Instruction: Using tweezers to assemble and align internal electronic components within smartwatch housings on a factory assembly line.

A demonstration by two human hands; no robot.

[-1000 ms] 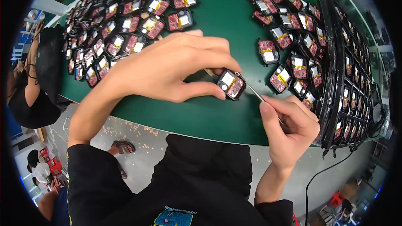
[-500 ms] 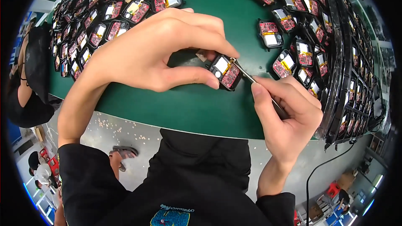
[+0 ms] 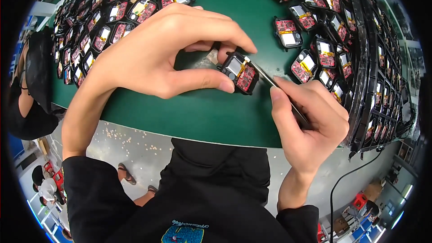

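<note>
My left hand (image 3: 180, 58) grips a small black device case (image 3: 243, 86) by its left side, thumb at the near edge and fingers behind. Its open face shows a red circuit board (image 3: 246, 78), a silver-white battery (image 3: 235, 66) and a yellow ribbon cable (image 3: 243, 67). In my right hand (image 3: 312, 119) is a pair of metal tweezers (image 3: 274, 83), pinched between thumb and fingers. Their tips lie close to the case's upper right corner, beside the cable's white end; whether they touch it I cannot tell.
Many similar opened cases (image 3: 118, 11) crowd the green table (image 3: 180, 126) at the left, and more (image 3: 304, 66) lie at the right. Black trays (image 3: 366, 85) of them are stacked along the right edge. A person in dark clothing (image 3: 38, 76) is at the far left.
The tweezer tips have drawn back slightly from the cable end, which now shows white. My left index finger has lifted a little off the case, and the case has tilted slightly.
</note>
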